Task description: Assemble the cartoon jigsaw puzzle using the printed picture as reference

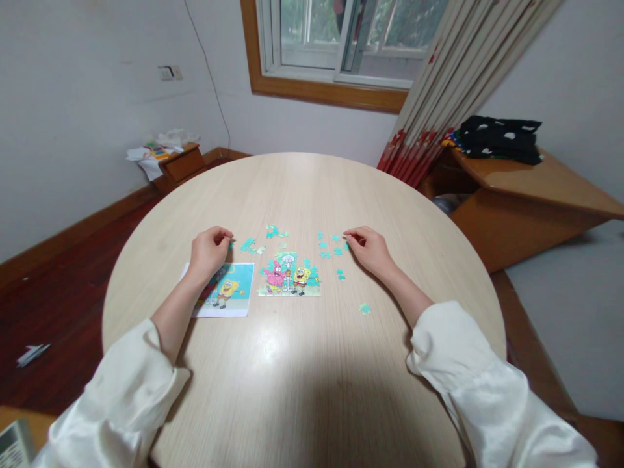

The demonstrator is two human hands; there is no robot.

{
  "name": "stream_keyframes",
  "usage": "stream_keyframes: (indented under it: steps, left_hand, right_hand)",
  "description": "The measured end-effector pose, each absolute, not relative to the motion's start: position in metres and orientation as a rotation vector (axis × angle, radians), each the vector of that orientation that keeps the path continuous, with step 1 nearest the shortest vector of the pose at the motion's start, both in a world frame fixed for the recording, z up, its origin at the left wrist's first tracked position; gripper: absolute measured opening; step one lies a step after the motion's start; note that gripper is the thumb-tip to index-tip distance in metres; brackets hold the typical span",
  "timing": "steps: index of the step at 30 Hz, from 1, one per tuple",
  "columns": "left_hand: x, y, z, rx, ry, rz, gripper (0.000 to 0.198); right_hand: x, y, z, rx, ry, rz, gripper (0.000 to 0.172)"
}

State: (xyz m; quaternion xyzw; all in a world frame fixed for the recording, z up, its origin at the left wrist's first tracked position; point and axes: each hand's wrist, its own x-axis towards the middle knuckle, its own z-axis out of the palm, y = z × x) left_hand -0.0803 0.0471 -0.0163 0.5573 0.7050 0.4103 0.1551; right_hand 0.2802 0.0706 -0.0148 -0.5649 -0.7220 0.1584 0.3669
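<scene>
A partly joined cartoon jigsaw puzzle lies flat on the table between my hands. My left hand is closed in a pinch above the printed reference picture, partly covering it. A small teal bit shows beside its fingertips; whether they grip it is unclear. On the other side, my right hand is also pinched, at the edge of a group of loose teal puzzle pieces. Anything between its fingertips is too small to make out. More loose pieces lie beyond the puzzle, and a single piece sits nearer me.
The round wooden table carries everything. Behind it are a window and a long curtain. A wooden cabinet with black cloth stands right; a small cabinet with papers stands left.
</scene>
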Motion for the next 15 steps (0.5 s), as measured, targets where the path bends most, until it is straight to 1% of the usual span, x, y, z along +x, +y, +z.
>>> stream_keyframes:
  steps: [6, 15]
  left_hand:
    - [-0.08, 0.046, -0.016, 1.593, 2.02, 1.183, 0.013]
    - [-0.079, 0.046, -0.015, 1.609, 2.029, 1.182, 0.015]
  right_hand:
    - [0.271, 0.082, -0.012, -1.569, -1.822, 0.473, 0.02]
    - [0.262, 0.079, -0.009, -1.681, -1.929, 0.374, 0.022]
